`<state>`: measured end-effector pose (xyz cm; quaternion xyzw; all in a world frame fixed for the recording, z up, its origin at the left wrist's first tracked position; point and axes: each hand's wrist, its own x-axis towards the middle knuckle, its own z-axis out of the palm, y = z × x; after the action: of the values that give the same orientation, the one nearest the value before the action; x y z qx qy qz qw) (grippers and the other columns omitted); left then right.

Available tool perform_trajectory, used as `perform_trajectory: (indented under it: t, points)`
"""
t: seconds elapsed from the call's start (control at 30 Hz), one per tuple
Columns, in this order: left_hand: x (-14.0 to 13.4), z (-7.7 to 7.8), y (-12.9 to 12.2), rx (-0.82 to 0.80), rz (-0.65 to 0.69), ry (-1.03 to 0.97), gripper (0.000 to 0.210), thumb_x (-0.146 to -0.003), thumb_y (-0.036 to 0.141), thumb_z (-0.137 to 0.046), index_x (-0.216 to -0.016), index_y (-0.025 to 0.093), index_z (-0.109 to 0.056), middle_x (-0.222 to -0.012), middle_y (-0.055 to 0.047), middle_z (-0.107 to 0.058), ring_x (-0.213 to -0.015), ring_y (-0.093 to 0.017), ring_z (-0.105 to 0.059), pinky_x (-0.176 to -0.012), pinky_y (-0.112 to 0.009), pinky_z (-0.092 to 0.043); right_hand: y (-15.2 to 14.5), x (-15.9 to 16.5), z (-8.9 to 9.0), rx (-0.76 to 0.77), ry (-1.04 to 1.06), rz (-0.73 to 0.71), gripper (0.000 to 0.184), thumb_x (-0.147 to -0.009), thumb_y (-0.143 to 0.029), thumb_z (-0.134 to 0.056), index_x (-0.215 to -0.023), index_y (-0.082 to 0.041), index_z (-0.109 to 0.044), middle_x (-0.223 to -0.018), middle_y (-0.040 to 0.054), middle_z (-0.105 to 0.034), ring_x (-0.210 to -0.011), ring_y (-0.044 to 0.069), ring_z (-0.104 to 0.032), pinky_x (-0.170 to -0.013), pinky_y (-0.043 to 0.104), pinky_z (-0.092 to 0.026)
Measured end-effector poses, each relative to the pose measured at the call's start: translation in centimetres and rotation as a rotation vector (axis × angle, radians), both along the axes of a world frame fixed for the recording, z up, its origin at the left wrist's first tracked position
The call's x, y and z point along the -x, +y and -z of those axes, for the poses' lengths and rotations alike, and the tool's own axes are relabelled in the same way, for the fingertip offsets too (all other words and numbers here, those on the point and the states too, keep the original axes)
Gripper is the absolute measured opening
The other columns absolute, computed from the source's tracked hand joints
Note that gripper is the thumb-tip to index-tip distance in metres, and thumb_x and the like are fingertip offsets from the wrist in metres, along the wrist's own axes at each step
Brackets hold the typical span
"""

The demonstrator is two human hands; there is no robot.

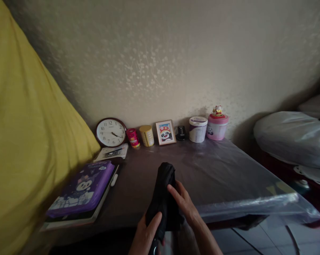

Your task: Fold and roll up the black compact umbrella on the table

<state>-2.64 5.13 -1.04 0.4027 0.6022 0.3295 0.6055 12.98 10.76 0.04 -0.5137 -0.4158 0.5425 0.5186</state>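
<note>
A folded black umbrella points away from me over the front edge of a dark table covered with clear plastic film. My left hand grips the umbrella's lower part, thumb across the fabric. My right hand rests on its right side, fingers pressed against the black cloth near the middle. The umbrella's handle end is partly hidden between my wrists.
Along the wall stand a round clock, a red tin, a yellow tin, a panda picture frame, a white tub and a pink jar. A purple case lies left on books. Yellow curtain hangs left.
</note>
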Motion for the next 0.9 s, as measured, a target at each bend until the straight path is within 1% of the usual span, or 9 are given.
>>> perform_trajectory:
  t: [0.17, 0.3, 0.4, 0.47, 0.6, 0.67, 0.73, 0.83, 0.9]
  points:
    - [-0.3, 0.1, -0.1, 0.051, -0.005, 0.012, 0.085, -0.066, 0.077, -0.048, -0.121, 0.012, -0.043, -0.044, 0.003, -0.060, -0.035, -0.014, -0.051, -0.038, -0.022, -0.038, -0.1, 0.3, 1.1, 0.042, 0.040, 0.025, 0.064, -0.069, -0.047, -0.070, -0.124, -0.018, -0.052, -0.120, 0.0072, -0.062, -0.117, 0.025, -0.053, -0.096, 0.032, -0.041]
    - [0.4, 0.9, 0.3, 0.095, 0.054, -0.068, 0.076, -0.067, 0.080, -0.043, -0.097, 0.012, -0.057, -0.045, -0.001, -0.061, -0.033, -0.013, -0.051, -0.038, -0.022, -0.036, -0.1, -0.3, 2.2, 0.125, 0.216, 0.013, 0.057, -0.067, -0.037, -0.073, -0.118, -0.021, -0.056, -0.113, 0.0043, -0.065, -0.108, 0.023, -0.058, -0.090, 0.030, -0.045]
    - [0.7, 1.1, 0.5, 0.139, 0.123, -0.170, 0.073, -0.067, 0.082, -0.038, -0.075, 0.013, -0.061, -0.044, -0.002, -0.060, -0.032, -0.010, -0.047, -0.037, -0.021, -0.032, -0.1, -0.6, 2.8, 0.212, 0.371, -0.008, 0.050, -0.065, -0.034, -0.072, -0.111, -0.018, -0.060, -0.097, 0.0041, -0.070, -0.089, 0.022, -0.065, -0.077, 0.030, -0.049]
    - [0.8, 1.2, 0.6, 0.221, 0.149, -0.262, 0.077, -0.064, 0.085, -0.036, -0.065, 0.012, -0.061, -0.043, -0.002, -0.057, -0.031, -0.008, -0.044, -0.035, -0.019, -0.029, -0.3, -0.7, 2.8, 0.253, 0.450, -0.023, 0.041, -0.065, -0.033, -0.071, -0.101, -0.016, -0.063, -0.083, 0.0033, -0.070, -0.076, 0.021, -0.065, -0.069, 0.029, -0.050]
    - [0.9, 1.8, 1.0, 0.399, 0.269, -0.517, 0.079, -0.061, 0.086, -0.039, -0.053, 0.011, -0.060, -0.038, 0.001, -0.049, -0.028, -0.004, -0.039, -0.030, -0.017, -0.016, -1.0, -0.7, 2.0, 0.324, 0.609, -0.104, 0.027, -0.066, -0.035, -0.068, -0.084, -0.016, -0.063, -0.072, 0.0046, -0.070, -0.067, 0.022, -0.066, -0.069, 0.034, -0.052]
    - [1.1, 2.3, 1.5, 0.436, 0.360, -0.615, 0.077, -0.064, 0.084, -0.039, -0.055, 0.011, -0.061, -0.038, 0.001, -0.048, -0.028, -0.004, -0.039, -0.029, -0.018, -0.012, -1.1, -0.5, 1.7, 0.342, 0.643, -0.124, 0.027, -0.066, -0.036, -0.067, -0.083, -0.016, -0.061, -0.073, 0.0056, -0.070, -0.069, 0.023, -0.067, -0.071, 0.036, -0.052]
    - [1.3, 2.6, 1.9, 0.465, 0.398, -0.637, 0.078, -0.067, 0.083, -0.036, -0.060, 0.010, -0.063, -0.040, 0.000, -0.051, -0.028, -0.006, -0.041, -0.028, -0.018, -0.015, -1.1, -0.2, 1.7, 0.325, 0.614, -0.077, 0.028, -0.067, -0.037, -0.067, -0.085, -0.017, -0.060, -0.074, 0.0049, -0.070, -0.072, 0.023, -0.067, -0.072, 0.036, -0.053]
    - [1.4, 2.5, 2.1, 0.414, 0.287, -0.559, 0.082, -0.074, 0.080, -0.030, -0.069, 0.006, -0.066, -0.052, -0.007, -0.062, -0.035, -0.008, -0.053, -0.030, -0.018, -0.027, -0.6, 0.0, 2.2, 0.298, 0.475, 0.028, 0.032, -0.068, -0.039, -0.067, -0.091, -0.018, -0.059, -0.076, 0.0042, -0.069, -0.074, 0.022, -0.067, -0.070, 0.033, -0.053]
    - [1.6, 2.1, 1.8, 0.364, 0.159, -0.458, 0.084, -0.076, 0.078, -0.028, -0.086, 0.004, -0.066, -0.066, -0.010, -0.068, -0.041, -0.012, -0.060, -0.035, -0.019, -0.036, -0.1, -0.1, 2.7, 0.286, 0.348, 0.076, 0.034, -0.069, -0.041, -0.066, -0.093, -0.018, -0.059, -0.079, 0.0053, -0.069, -0.076, 0.023, -0.067, -0.067, 0.032, -0.054]
